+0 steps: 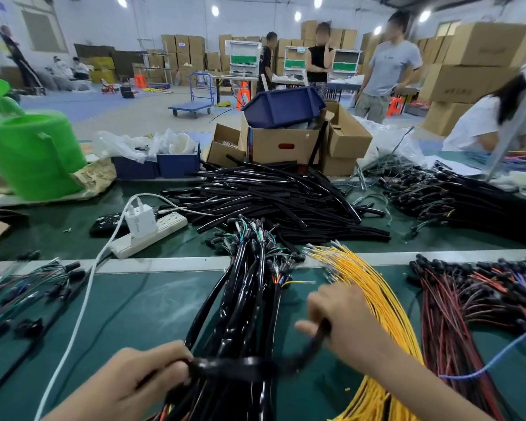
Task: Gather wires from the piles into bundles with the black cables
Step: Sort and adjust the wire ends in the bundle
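**Both hands on one black cable across the bundle**

Your green tabletop [140, 305] fills the view. The loose pile of black cables [274, 196] sprawls across its middle, toward the far edge. Behind that pile, at the far edge, a cardboard box [283, 144] carries a tilted blue bin [283, 106]. A stack of green plastic stools [34, 153] stands at the far left corner.

The bundle [249, 299] of black cables and coloured wires runs from the near edge straight toward the middle, with its connector ends fanned out just short of the loose pile. Just right of it the yellow wires [374, 293] lie in a long sheaf, angled toward the near edge. The red wires [456, 308] lie beyond them, by the right edge. A thinner spread of mixed wires [28, 284] lies by the left edge. A white power strip [152, 235] with a charger plugged in lies left of the loose pile.

A single black cable [234, 364] lies crosswise over the bundle near the near edge. Your left hand [140, 378] pinches its left end with curled fingers, against the bundle's side. Your right hand [343, 314] grips its other end, which is raised off the bundle's right side. Both hands are blurred.
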